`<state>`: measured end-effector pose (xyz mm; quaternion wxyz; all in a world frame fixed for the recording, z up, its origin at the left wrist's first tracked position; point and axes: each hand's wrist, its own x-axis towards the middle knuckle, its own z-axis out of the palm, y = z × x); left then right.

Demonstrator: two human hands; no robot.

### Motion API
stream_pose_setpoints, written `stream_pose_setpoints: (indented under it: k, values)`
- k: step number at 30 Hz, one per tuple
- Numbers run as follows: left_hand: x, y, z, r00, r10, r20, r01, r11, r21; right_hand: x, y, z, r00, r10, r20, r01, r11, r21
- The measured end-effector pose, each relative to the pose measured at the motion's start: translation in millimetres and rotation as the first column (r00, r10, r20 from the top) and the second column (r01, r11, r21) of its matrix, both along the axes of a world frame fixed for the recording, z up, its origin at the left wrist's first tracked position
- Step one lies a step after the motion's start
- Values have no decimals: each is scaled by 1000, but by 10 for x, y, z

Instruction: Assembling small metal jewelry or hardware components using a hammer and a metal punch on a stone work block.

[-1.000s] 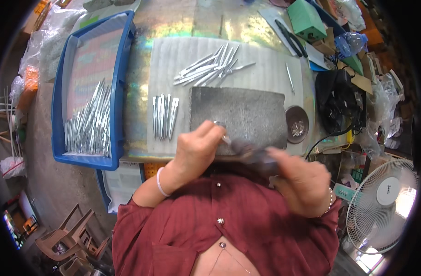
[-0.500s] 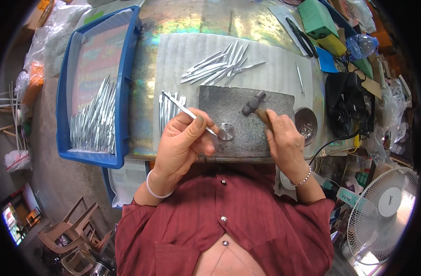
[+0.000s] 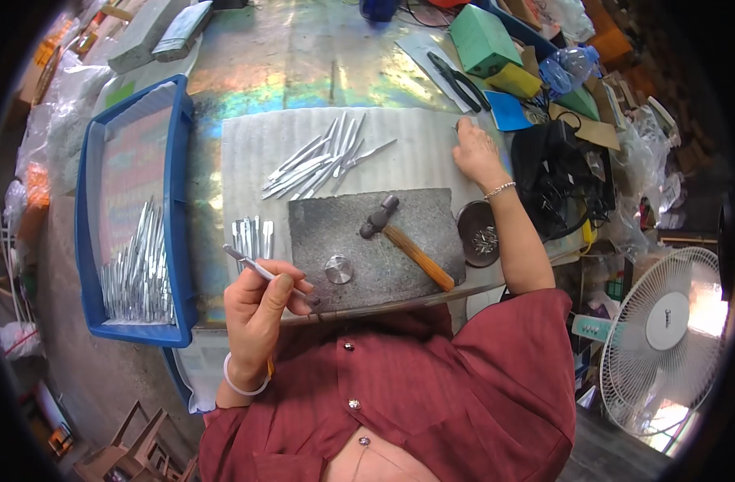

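Note:
My left hand is closed round a slim silver metal piece, pinched between thumb and fingers and held tilted over the near left of the table. My right hand is stretched out to the right edge of the white foam sheet, fingers drawn together; whatever lies under them is hidden. A hammer with a wooden handle and dark head rests on a grey slab. Beside it on the slab sits a round shiny metal disc. Several similar slim pieces lie heaped on the foam.
At left, a blue tray contains many slim metal pieces. A dark bowl of tiny metal parts stands right of the slab. Black-handled pliers, a green box and a black bag lie farther right. A fan stands at lower right.
My right hand has let go of the hammer, now lying on the slab, and reached to the foam's far right. My left hand still holds its piece, drawn away from the disc. The view has shifted.

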<state>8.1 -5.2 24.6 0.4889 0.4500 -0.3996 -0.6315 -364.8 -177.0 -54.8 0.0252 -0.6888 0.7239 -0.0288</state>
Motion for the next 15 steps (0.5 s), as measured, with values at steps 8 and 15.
stream_pose_setpoints:
  k: [8,15]
  values:
    - [39,-66,11,983,-172,-64,178,977,117,146,384,627,883,124,452,-78,990,-120]
    - [-186,-70,-123,962,-248,116,262,957,-123,1142,1388,1175,268,113,957,-456,889,23]
